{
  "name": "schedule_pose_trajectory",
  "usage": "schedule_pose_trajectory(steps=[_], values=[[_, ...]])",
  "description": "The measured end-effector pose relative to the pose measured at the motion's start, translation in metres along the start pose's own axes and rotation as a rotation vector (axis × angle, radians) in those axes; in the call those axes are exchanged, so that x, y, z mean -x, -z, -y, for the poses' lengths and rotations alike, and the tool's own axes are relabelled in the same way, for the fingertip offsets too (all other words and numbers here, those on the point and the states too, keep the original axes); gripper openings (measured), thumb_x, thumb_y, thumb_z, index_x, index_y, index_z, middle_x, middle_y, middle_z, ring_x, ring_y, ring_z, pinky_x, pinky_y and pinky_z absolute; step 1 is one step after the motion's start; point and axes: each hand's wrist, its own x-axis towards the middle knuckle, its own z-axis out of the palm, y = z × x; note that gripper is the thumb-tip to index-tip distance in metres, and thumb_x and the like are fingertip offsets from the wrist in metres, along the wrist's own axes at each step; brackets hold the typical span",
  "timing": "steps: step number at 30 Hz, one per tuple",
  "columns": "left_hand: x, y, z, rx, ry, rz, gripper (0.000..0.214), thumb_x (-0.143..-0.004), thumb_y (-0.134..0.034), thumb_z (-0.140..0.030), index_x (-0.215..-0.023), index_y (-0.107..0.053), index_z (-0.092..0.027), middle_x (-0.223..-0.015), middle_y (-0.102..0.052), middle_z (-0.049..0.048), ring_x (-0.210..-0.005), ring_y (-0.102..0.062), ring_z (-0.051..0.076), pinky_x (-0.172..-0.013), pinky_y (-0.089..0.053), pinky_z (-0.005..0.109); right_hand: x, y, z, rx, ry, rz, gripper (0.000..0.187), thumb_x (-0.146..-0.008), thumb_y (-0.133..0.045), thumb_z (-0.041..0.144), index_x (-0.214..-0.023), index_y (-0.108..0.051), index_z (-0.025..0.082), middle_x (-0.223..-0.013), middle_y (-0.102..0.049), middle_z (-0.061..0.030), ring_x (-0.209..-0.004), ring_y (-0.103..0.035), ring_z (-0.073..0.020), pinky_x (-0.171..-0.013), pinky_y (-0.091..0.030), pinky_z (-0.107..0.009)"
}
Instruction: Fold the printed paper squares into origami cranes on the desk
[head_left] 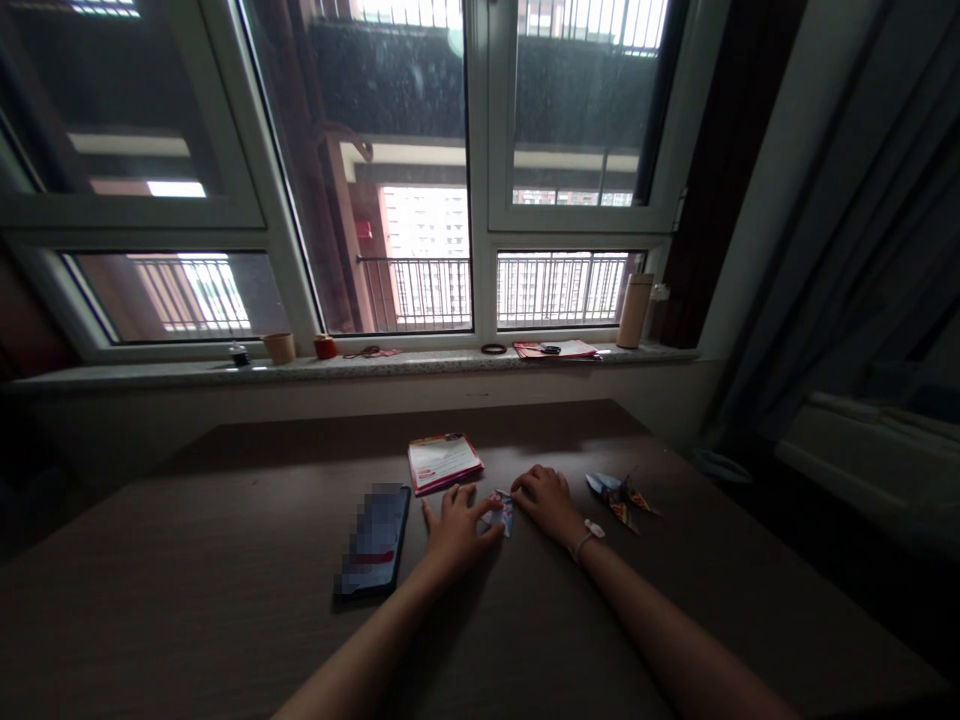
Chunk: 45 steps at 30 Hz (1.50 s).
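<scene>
A small folded piece of patterned paper (507, 512) lies on the table between my hands. My left hand (456, 532) rests over its left side, pinning it with thumb and index finger while the other fingers spread on the tabletop. From the right, my right hand (546, 502) has its fingers curled, their tips at the paper's upper right corner; part of the paper is hidden. Beside my right hand sit folded paper pieces (621, 497) in blue-white, red and yellow. A stack of printed paper sheets (444, 464) lies just beyond my left hand.
A smartphone (377, 545), its screen pixelated, lies left of my left hand on the dark brown table (225, 560). Along the windowsill (442, 362) stand a paper cup (280, 348), a red spool-like item (325, 347), a red-edged paper stack (574, 349) and a tan bottle (635, 311).
</scene>
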Motion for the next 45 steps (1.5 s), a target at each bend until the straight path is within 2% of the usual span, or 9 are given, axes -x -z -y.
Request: schedule_pose_trajectory(steps=[5, 10, 16, 21, 29, 36, 40, 45], values=[[0.001, -0.001, 0.0, -0.004, -0.02, -0.014, 0.037, -0.084, -0.056, -0.05, -0.121, -0.06, -0.048, -0.148, -0.042, 0.0037, -0.141, -0.024, 0.034, -0.107, -0.006, 0.073, 0.007, 0.004, -0.001, -0.009, 0.051, -0.027, 0.02, -0.09, -0.056, 0.034, -0.103, -0.07, 0.03, -0.105, -0.061, -0.0037, -0.108, -0.051, -0.0208, -0.108, -0.022, -0.044], [-0.001, -0.004, 0.002, -0.008, -0.018, -0.014, 0.038, -0.083, -0.056, -0.052, -0.12, -0.06, -0.049, -0.147, -0.043, 0.0031, -0.141, -0.025, 0.035, -0.106, -0.006, 0.074, 0.008, 0.006, -0.002, 0.02, 0.073, 0.033, 0.024, -0.088, -0.06, 0.035, -0.109, -0.07, 0.038, -0.11, -0.059, -0.0038, -0.113, -0.048, -0.0218, -0.107, -0.025, -0.044], [0.0, -0.002, 0.001, 0.024, -0.011, -0.013, 0.035, -0.084, -0.055, -0.05, -0.118, -0.062, -0.049, -0.146, -0.044, 0.0026, -0.141, -0.025, 0.033, -0.107, -0.007, 0.073, 0.009, 0.009, -0.002, -0.007, 0.064, 0.037, 0.02, -0.087, -0.061, 0.039, -0.101, -0.074, 0.035, -0.108, -0.061, -0.0043, -0.111, -0.049, -0.0221, -0.107, -0.026, -0.043], [0.0, 0.002, -0.001, 0.037, 0.003, 0.022, 0.034, -0.084, -0.054, -0.053, -0.115, -0.064, -0.045, -0.148, -0.041, 0.002, -0.142, -0.022, 0.034, -0.108, -0.006, 0.071, 0.013, 0.012, -0.004, -0.038, 0.117, 0.018, 0.019, -0.085, -0.063, 0.041, -0.093, -0.076, 0.03, -0.105, -0.062, -0.0046, -0.109, -0.051, -0.0222, -0.105, -0.029, -0.04], [0.001, 0.001, -0.001, -0.009, 0.031, 0.004, 0.042, -0.08, -0.059, -0.054, -0.122, -0.06, -0.05, -0.15, -0.039, 0.0027, -0.142, -0.021, 0.037, -0.107, -0.007, 0.072, 0.013, 0.011, -0.008, -0.051, 0.187, 0.019, 0.022, -0.085, -0.064, 0.037, -0.105, -0.072, 0.039, -0.111, -0.06, -0.0036, -0.112, -0.048, -0.0216, -0.104, -0.031, -0.039], [0.001, 0.006, -0.001, 0.001, 0.025, 0.046, 0.041, -0.08, -0.057, -0.058, -0.12, -0.061, -0.05, -0.153, -0.036, 0.0022, -0.143, -0.019, 0.039, -0.105, -0.004, 0.075, 0.014, 0.013, -0.008, 0.077, 0.119, 0.121, 0.025, -0.088, -0.058, 0.045, -0.111, -0.067, 0.047, -0.122, -0.057, -0.0012, -0.12, -0.042, -0.0248, -0.107, -0.027, -0.046], [0.001, 0.009, -0.001, 0.005, 0.016, 0.064, 0.042, -0.08, -0.058, -0.058, -0.121, -0.061, -0.049, -0.153, -0.035, 0.002, -0.144, -0.018, 0.038, -0.106, -0.003, 0.074, 0.015, 0.014, -0.005, 0.131, 0.08, 0.113, 0.027, -0.09, -0.053, 0.048, -0.116, -0.061, 0.052, -0.128, -0.054, -0.0002, -0.126, -0.038, -0.0269, -0.11, -0.02, -0.056], [0.001, 0.008, 0.0, -0.002, 0.014, 0.052, 0.04, -0.08, -0.058, -0.057, -0.119, -0.061, -0.051, -0.153, -0.036, 0.0008, -0.143, -0.02, 0.037, -0.106, -0.003, 0.074, 0.015, 0.011, -0.005, 0.171, 0.039, 0.105, 0.03, -0.092, -0.05, 0.049, -0.12, -0.058, 0.053, -0.134, -0.05, -0.0004, -0.131, -0.033, -0.0296, -0.109, -0.017, -0.061]])
